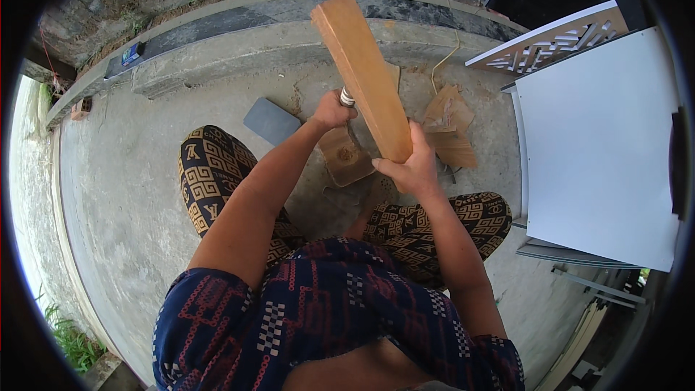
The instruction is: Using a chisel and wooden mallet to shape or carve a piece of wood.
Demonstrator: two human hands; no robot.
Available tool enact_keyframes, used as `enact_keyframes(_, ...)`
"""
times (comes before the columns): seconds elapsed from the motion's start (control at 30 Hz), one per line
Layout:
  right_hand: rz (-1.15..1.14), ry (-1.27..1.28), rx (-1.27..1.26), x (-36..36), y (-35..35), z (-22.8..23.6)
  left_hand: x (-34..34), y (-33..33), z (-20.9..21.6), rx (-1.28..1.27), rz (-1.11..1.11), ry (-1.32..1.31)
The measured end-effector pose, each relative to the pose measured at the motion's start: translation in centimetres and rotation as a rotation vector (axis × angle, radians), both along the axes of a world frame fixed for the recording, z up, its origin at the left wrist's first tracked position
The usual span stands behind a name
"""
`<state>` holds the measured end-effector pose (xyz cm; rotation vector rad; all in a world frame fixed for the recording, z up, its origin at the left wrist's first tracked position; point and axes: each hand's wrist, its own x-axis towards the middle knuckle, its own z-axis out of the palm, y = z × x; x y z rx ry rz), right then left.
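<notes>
A long, squared wooden block point(365, 76) is raised at a slant in front of me, its far end up and tilted to the left. My right hand point(416, 163) grips its near end, thumb across the top face. On the block's left side my left hand point(334, 110) is closed around a tool handle with a silver metal collar point(347, 98). The tool's working end is hidden, so its kind cannot be told. Below the hands, a brown wooden piece point(347, 158) with a round mark lies on the floor between my legs.
Torn brown cardboard point(450, 119) lies right of the block, and a dark grey sheet point(271, 121) left. White panels point(601, 145) and a lattice board point(557, 42) stand at the right. A low concrete ledge point(210, 54) runs behind, with a small blue box point(132, 53) on it.
</notes>
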<state>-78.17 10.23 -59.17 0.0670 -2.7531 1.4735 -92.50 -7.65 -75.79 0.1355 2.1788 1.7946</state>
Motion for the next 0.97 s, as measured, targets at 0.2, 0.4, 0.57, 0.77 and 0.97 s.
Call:
enact_keyframes(0.2,0.022,0.161,-0.050,0.4,0.4,1.0,-0.4,0.0,0.5,-0.018,-0.096,-0.080)
enact_keyframes(0.4,0.087,-0.315,0.433,-0.2,0.6,0.2,-0.1,-0.7,1.2,0.213,0.002,0.155)
enact_keyframes(0.57,0.044,0.005,0.137,0.3,-0.2,0.5,-0.4,-0.8,0.6,0.080,-0.034,0.232)
enact_keyframes(0.77,-0.007,0.080,0.035,0.4,-0.4,0.9,-0.8,-1.5,-0.5,-0.057,-0.161,-0.074)
enact_keyframes(0.97,0.088,-0.294,0.320,-0.3,0.7,-0.1,0.4,-0.5,0.7,0.130,-0.110,0.161)
